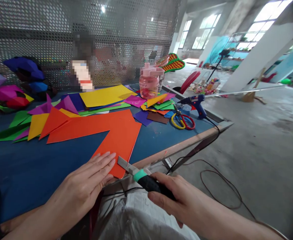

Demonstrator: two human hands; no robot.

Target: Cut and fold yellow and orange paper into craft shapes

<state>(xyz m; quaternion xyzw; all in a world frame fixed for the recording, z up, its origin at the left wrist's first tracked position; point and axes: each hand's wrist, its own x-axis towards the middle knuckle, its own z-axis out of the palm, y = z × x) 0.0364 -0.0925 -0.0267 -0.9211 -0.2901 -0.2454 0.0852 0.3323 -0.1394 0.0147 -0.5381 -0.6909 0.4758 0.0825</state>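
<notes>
My left hand lies flat, fingers together, on the near corner of an orange paper sheet on the blue table. My right hand grips the black and teal handle of a utility knife. Its metal blade points left and up and meets the orange sheet's near edge by the table's front rim. The orange sheet is folded, with a long strip running left from it.
Many coloured paper sheets and triangles lie behind. A pink water bottle, scissors with yellow and red handles and a blue glue gun stand at the right end. A perforated metal screen backs the table. Cables trail over the concrete floor.
</notes>
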